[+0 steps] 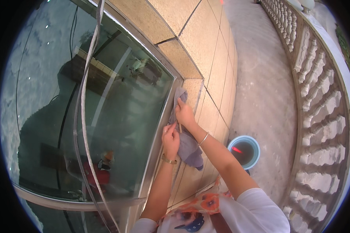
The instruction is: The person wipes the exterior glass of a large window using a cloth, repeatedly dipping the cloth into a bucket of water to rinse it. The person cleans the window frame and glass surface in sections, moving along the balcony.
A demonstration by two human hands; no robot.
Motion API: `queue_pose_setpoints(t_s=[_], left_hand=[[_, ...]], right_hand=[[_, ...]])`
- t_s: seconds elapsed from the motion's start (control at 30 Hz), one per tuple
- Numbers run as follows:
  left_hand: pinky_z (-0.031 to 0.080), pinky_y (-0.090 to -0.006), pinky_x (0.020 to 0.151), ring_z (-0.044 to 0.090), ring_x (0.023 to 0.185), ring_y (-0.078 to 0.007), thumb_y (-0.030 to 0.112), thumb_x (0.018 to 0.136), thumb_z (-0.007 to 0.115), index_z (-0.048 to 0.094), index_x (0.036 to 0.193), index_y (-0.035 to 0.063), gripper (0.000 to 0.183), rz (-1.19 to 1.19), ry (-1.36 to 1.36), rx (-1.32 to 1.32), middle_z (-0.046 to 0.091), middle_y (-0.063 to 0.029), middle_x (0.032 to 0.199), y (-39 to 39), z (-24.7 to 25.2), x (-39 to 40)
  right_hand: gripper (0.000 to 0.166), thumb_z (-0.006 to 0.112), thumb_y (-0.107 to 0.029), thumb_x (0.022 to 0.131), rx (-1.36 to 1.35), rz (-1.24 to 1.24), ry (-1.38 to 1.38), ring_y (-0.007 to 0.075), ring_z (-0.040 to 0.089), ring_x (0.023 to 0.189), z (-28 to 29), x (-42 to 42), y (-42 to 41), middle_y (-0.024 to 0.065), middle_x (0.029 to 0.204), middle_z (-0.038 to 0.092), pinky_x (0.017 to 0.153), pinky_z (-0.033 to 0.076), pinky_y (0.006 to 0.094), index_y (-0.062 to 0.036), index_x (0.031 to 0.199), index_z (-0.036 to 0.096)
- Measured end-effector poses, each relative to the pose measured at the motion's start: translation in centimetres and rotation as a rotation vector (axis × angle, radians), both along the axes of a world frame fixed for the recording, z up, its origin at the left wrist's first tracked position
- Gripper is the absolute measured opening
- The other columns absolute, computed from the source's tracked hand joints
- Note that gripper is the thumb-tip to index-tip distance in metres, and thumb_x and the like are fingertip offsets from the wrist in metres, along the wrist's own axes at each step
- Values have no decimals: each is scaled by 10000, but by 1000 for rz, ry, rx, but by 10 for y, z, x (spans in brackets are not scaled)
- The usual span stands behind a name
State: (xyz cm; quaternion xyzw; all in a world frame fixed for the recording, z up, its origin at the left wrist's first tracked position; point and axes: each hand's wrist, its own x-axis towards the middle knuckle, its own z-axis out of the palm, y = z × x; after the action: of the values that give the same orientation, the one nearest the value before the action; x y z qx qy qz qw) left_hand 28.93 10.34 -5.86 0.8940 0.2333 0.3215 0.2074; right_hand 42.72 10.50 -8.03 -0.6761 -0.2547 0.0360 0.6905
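Note:
A grey-purple cloth (189,150) lies along the tiled sill beside the window frame (159,128), its lower end hanging over the tiles. My right hand (185,113) presses the upper part of the cloth, thumb towards the frame's corner. Just below it, my left hand (171,139) has its fingertips on the cloth's edge near the frame; whether they grip it is hidden. A thin light-brown stick-like piece (180,127) shows between the hands. The glass pane (128,116) is to the left and reflects sky and dark shapes.
Loose cables (83,102) hang across the window. On the concrete floor (262,87) at the right, a light-blue bucket (258,148) holds dark water and a red object (236,149). A stone balustrade (315,125) curves along the far right, beyond the tiled wall (218,75).

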Motion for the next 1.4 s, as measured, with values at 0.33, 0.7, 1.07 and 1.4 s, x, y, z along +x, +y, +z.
queue_pose_setpoints(t_s=[0.33,0.7,1.07,1.4], left_hand=[[452,-303,701,574,800,-230,-12,814,496,615,1071,-16,283,-21,30,-16,583,-133,955,11,5,23],[472,-325,724,591,824,-271,-36,794,476,610,1070,-25,308,19,-17,-43,577,-159,968,-17,7,-22],[442,-297,735,566,822,-221,-59,795,459,604,1089,-31,329,74,14,-112,572,-139,963,-37,4,-44],[443,-272,684,552,782,-198,-43,811,458,604,1109,-5,333,42,6,-70,561,-126,980,-30,-2,-52]], right_hand=[[373,486,-121,823,-25,16,45,427,604,726,2,16,2,306,773,589,673,484,468,57,1145,544],[377,514,-144,825,-4,50,32,424,591,611,0,-35,-17,295,677,573,606,483,486,11,1167,547],[389,513,-147,831,-50,99,-84,408,574,538,4,-48,-32,255,606,571,536,475,488,-3,1193,525],[378,512,-144,831,-40,95,-104,410,574,535,1,-56,-36,259,598,566,530,470,493,5,1179,529]])
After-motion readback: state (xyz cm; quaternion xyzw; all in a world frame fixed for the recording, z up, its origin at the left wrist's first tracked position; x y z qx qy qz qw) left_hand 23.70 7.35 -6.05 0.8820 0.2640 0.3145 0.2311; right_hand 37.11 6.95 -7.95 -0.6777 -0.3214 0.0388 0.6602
